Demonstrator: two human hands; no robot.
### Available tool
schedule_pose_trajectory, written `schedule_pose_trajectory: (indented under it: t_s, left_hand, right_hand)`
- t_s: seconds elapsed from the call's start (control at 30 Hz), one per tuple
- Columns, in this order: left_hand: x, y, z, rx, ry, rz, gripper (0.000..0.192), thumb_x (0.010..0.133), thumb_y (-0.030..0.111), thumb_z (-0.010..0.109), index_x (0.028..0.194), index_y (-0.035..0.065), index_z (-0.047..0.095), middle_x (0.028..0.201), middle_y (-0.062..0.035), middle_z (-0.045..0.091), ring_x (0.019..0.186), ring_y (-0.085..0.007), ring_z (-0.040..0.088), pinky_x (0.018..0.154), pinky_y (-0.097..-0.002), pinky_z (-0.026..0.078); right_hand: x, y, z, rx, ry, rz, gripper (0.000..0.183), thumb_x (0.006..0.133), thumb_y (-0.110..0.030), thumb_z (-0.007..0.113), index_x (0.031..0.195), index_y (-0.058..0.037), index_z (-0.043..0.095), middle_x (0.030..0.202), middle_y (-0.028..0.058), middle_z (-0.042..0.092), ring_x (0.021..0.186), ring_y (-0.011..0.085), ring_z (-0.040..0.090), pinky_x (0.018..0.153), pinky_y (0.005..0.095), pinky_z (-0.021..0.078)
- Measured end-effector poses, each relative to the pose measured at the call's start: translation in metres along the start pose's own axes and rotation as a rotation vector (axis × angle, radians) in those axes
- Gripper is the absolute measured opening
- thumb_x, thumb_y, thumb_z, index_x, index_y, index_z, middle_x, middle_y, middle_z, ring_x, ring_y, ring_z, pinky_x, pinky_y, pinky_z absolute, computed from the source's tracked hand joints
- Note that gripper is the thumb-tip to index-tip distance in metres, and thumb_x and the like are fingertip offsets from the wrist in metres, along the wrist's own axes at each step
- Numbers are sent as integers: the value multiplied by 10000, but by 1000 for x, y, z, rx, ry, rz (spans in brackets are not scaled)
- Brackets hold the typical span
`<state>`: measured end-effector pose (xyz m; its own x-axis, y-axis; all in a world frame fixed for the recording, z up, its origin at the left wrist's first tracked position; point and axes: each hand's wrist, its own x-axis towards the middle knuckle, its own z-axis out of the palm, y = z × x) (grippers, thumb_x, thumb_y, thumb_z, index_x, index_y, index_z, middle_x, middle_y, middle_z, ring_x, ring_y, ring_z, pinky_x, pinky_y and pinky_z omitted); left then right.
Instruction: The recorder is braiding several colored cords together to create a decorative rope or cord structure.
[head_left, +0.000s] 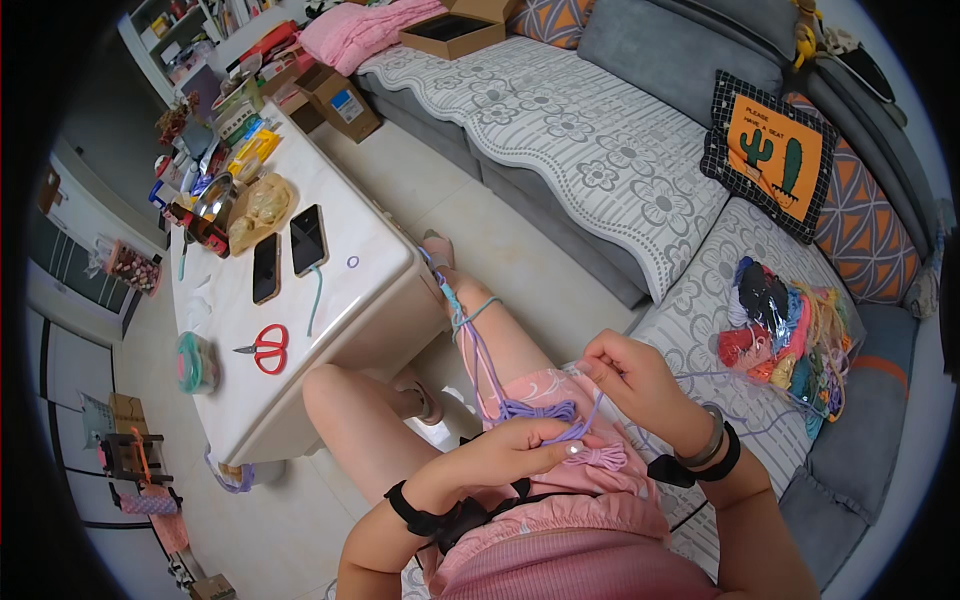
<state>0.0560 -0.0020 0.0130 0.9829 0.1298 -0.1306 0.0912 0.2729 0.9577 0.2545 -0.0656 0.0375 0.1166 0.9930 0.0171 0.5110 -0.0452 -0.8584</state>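
My left hand (517, 448) rests over my lap with its fingers closed on purple cord. A wound bundle of purple cord (536, 410) lies just beyond its fingers. Beneath the thumb side, a wound pink cord bundle (601, 457) lies on my pink shorts (536, 384). My right hand (630, 371) is raised to the right, thumb and fingers pinching a purple strand (595, 412) that runs towards the left hand. Purple and pink cords (474, 360) stretch along my leg to a short braided part (450, 294) near the table corner. A teal cord (480, 311) loops around there.
On the white table (360, 300) lie red-handled scissors (270, 349), two smartphones (266, 268), a teal cord piece (316, 300), a small purple ring (352, 262) and a teal-lidded tub (196, 364). A plastic bag of colourful yarn (787, 330) sits on the sofa (600, 127) at right.
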Motion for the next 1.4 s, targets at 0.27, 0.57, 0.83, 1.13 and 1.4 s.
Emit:
schedule_pose_trajectory:
  t_s: [0.27,0.57,0.83,1.13,1.4]
  left_hand:
    - [11,-6,-10,-617,432,280,516,984,278,390,1452,186,191,654,39,394,523,-37,308,486,-178,282]
    - [17,-11,-9,-426,752,247,502,986,340,359,1449,223,202,727,8,490,656,-94,401,691,-233,379]
    - [12,-15,-17,-626,527,350,491,972,337,404,1414,162,282,600,41,369,621,-96,387,694,-243,378]
    - [7,-29,0,250,490,110,445,993,214,367,1403,59,291,754,12,466,681,-84,427,627,-210,383]
    - [-5,-9,2,-327,11,-30,425,994,279,366,1342,35,385,633,38,367,567,-46,347,539,-182,291]
  right_hand:
    - [-35,9,41,-199,-68,-25,205,899,-208,507,1071,-100,533,862,139,631,740,354,602,631,435,484]
    - [-44,7,55,-309,-121,-286,90,852,-135,524,912,-68,526,728,115,587,697,272,618,579,400,477]
    - [-42,17,38,-368,-151,-129,107,872,-175,517,897,-76,549,759,118,598,658,313,599,554,399,474]
    - [-29,-3,10,-278,-164,-224,134,858,-213,570,879,-82,580,803,124,604,677,340,593,575,411,469]
    - [-15,5,6,-134,-13,72,167,882,-212,534,946,-61,570,841,131,607,751,334,596,623,404,475]
